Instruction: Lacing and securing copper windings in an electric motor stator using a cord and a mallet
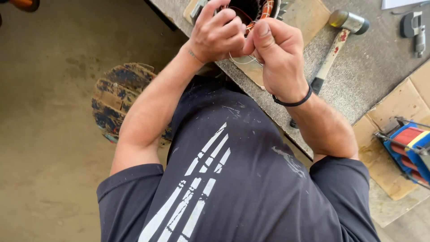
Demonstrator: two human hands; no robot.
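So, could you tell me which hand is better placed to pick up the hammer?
Probably the right hand: the hammer lies on its side of the bench; the left hand is farther. Both pinch wire.

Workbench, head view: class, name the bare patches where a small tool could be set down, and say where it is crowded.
Bare grey workbench lies between the hammer and the cardboard sheet, below the small grey tool. It is crowded at the top edge, where the left hand and right hand work thin wire at the copper-wound stator.

Flattened brown cardboard sheets [394,112] lie on the bench; no labels, signs or screens show.
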